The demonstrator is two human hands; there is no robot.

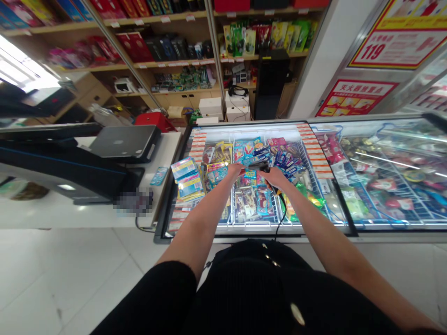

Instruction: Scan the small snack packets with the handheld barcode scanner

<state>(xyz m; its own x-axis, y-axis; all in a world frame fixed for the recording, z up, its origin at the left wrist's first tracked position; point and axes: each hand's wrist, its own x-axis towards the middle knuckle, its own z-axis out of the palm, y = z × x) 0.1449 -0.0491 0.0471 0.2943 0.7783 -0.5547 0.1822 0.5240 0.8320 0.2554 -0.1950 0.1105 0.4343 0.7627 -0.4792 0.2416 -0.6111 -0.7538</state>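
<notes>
My right hand (274,177) is closed round a black barcode scanner (257,165), whose cord (281,211) hangs down toward my waist. Close to the scanner's front end is my left hand (236,170), its fingers pinched together. What lies in that pinch blends with the bright packets behind it, and I cannot make it out. Both hands are above an ice cream freezer (233,226) with wire baskets full of wrapped ice creams (246,204). Several blue and yellow packets (189,179) lie on the freezer's glass at its left.
Left of the freezer, a white counter (159,193) carries a black and grey checkout machine (63,172) and a dark flat box (125,141). A second freezer section (387,181) extends to the right. Stocked shelves (178,60) stand behind, beside a pillar with red signs (356,97).
</notes>
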